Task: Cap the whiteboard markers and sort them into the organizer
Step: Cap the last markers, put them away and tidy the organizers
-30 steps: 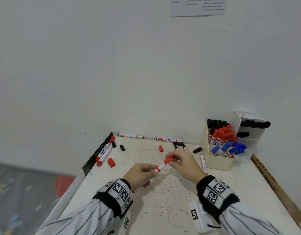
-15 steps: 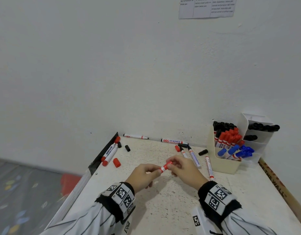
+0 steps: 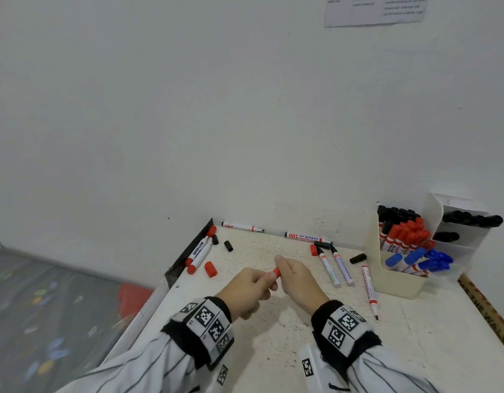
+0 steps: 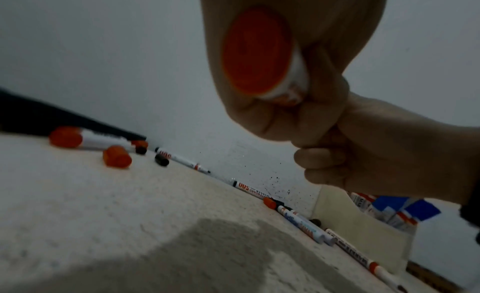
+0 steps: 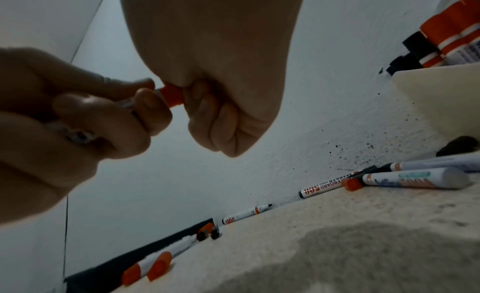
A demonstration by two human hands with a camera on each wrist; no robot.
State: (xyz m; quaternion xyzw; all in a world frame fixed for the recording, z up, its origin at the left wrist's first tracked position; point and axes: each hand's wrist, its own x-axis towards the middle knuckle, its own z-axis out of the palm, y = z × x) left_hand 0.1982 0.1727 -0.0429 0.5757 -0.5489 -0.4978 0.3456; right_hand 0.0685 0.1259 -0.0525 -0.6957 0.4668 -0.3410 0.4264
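At frame centre, the left hand (image 3: 246, 285) grips the marker (image 5: 124, 104) barrel to brace it while the right hand (image 3: 297, 279) closes round the red cap (image 3: 276, 272), apparently pressing it home. Loose markers and caps lie beyond; the organizer (image 3: 398, 282) stands right, ready to receive it.

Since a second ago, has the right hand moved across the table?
Yes. The right hand moved left, away from the organizer, toward the left hand; the two loose markers it partly covered now show fully.
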